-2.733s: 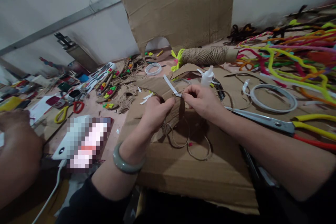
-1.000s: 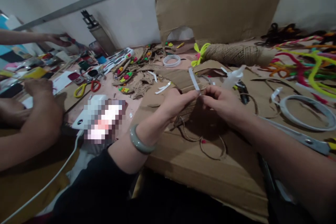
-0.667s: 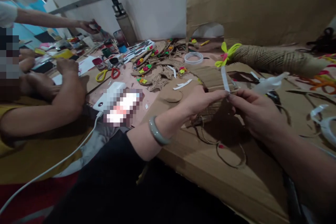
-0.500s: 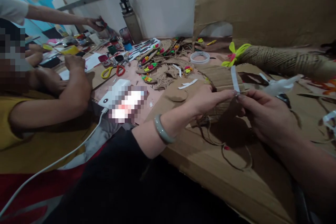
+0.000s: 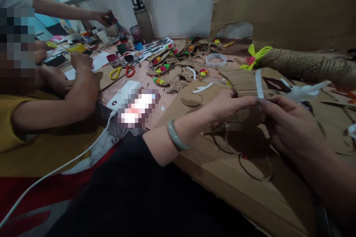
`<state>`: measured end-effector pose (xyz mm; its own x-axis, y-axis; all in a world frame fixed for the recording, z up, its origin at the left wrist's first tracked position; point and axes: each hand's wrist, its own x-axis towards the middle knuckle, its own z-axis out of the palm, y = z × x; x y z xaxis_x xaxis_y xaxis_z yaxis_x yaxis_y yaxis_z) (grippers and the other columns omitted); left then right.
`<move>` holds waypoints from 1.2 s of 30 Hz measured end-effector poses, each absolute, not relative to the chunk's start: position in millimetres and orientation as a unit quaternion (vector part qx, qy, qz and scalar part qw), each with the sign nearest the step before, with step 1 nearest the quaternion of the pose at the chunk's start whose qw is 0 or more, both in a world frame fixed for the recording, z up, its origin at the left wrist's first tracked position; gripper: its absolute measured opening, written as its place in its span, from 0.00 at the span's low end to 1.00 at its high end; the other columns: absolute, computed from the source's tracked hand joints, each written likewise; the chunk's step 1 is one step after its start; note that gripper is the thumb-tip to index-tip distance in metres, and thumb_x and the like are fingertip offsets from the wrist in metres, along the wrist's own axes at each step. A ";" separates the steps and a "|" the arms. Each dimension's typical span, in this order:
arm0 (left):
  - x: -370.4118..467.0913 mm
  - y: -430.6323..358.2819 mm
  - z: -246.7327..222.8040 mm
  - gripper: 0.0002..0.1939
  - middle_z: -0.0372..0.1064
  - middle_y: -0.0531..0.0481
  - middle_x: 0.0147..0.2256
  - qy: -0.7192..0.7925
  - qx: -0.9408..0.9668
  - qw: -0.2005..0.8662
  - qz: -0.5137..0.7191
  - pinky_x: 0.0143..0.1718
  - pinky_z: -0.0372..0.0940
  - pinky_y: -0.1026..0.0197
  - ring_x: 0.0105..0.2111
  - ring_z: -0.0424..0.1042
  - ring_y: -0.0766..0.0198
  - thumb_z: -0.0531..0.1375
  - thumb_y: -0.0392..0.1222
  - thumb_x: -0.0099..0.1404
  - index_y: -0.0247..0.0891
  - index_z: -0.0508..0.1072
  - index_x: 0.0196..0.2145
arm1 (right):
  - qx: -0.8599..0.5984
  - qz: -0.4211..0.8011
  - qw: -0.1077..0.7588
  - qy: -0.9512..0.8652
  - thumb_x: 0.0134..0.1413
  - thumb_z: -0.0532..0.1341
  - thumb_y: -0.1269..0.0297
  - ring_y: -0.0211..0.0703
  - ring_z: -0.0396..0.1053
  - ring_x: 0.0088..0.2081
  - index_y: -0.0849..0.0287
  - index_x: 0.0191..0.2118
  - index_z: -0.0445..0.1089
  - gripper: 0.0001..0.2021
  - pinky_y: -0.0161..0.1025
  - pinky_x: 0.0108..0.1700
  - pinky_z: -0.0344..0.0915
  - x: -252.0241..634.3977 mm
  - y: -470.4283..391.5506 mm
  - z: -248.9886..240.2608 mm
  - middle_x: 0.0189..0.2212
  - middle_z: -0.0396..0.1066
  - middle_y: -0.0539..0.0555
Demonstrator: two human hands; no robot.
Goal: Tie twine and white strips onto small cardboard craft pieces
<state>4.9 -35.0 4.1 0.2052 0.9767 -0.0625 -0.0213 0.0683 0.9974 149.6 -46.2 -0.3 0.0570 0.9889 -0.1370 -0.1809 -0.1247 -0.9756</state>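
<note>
Cardboard sheet [image 5: 280,192] under work. Left hand [image 5: 222,107] clasps ridged cardboard piece [image 5: 244,79]; right hand [image 5: 292,122] pinches white strip [image 5: 259,83] by lower end, fingertips together. Strip lies across piece; that end looks unfinished. Flower-trimmed twine shapes [image 5: 180,77] beyond look done.

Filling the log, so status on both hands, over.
Left hand holding ribbed cardboard piece. Right hand pinching white strip. Whitish bottle just beyond right hand.

A pinkish tabletop [image 5: 151,110] bears a white ring [image 5: 216,60], red-and-yellow-handled scissors [image 5: 121,73], twine pieces dotted with bright flowers [image 5: 178,70] and, beneath the twine roll [image 5: 302,63], what appears to be cardboard [image 5: 194,148].
</note>
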 end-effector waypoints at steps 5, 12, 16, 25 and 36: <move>1.1 -34.2 7.7 0.22 0.56 0.55 0.17 0.492 0.638 0.450 0.385 0.28 0.58 0.60 0.22 0.58 0.68 0.62 0.48 0.63 0.39 0.62 0.15 | -0.481 0.560 0.549 -0.392 0.24 0.72 0.64 0.32 0.63 0.21 0.56 0.23 0.74 0.12 0.29 0.24 0.61 151.0 -43.0 -2.6 0.19 0.70 0.45; -13.5 -28.7 22.3 0.16 0.64 0.54 0.22 0.456 0.543 0.318 0.630 0.31 0.60 0.63 0.25 0.62 0.69 0.60 0.39 0.66 0.39 0.67 0.21 | -0.465 0.566 0.560 -0.387 0.28 0.69 0.66 0.33 0.64 0.23 0.57 0.20 0.70 0.08 0.32 0.25 0.60 156.0 -40.6 -1.2 0.19 0.69 0.46; -18.6 -21.6 25.1 0.07 0.72 0.51 0.35 0.439 0.429 0.332 0.716 0.38 0.64 0.67 0.36 0.70 0.67 0.65 0.41 0.62 0.41 0.72 0.38 | -0.457 0.590 0.524 -0.411 0.31 0.68 0.65 0.32 0.60 0.22 0.58 0.19 0.68 0.08 0.31 0.25 0.56 158.3 -43.0 2.8 0.18 0.65 0.45; 1.1 -36.6 14.1 0.12 0.78 0.47 0.34 0.358 0.388 0.635 0.564 0.40 0.70 0.60 0.41 0.77 0.58 0.63 0.49 0.60 0.37 0.76 0.35 | -0.399 0.633 0.472 -0.467 0.37 0.69 0.57 0.35 0.63 0.23 0.56 0.25 0.67 0.12 0.34 0.27 0.61 158.1 -45.0 -2.0 0.21 0.66 0.45; 8.1 -43.6 18.8 0.05 0.72 0.55 0.20 0.397 0.356 0.647 0.545 0.32 0.72 0.61 0.23 0.72 0.65 0.66 0.39 0.50 0.36 0.75 0.24 | -0.472 0.424 0.498 -0.591 0.51 0.62 0.46 0.33 0.52 0.19 0.55 0.17 0.59 0.22 0.35 0.23 0.50 163.4 -41.3 -5.5 0.15 0.55 0.44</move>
